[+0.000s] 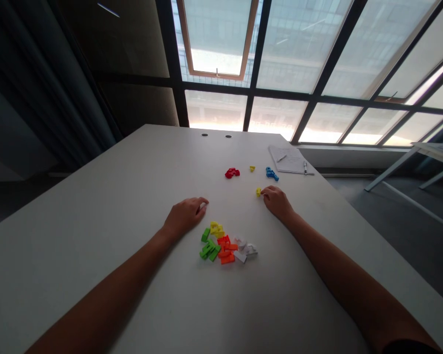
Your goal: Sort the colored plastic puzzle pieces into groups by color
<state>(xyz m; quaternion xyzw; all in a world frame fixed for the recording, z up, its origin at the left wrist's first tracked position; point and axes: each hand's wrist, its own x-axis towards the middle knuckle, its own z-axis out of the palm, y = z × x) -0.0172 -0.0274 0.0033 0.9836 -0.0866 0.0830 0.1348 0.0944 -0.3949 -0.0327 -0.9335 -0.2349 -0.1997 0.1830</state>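
My right hand [276,200] reaches out at the right, its fingertips closed on a small yellow block [258,191] at the table top. Just beyond it lies another yellow block [252,168], between a cluster of red blocks [232,173] and a cluster of blue blocks [271,174]. My left hand [185,215] rests on the table with thumb and forefinger apart and nothing between them. Nearest to it is a mixed pile: yellow blocks [217,229], green blocks [209,250], orange blocks [227,250] and white blocks [246,250].
Everything lies on a white table [96,206]. Paper sheets [288,160] with pens on them sit near its right edge. Two round holes are set into the far end. Windows stand behind, a dark curtain [47,78] hangs left, and another table [437,152] is at right.
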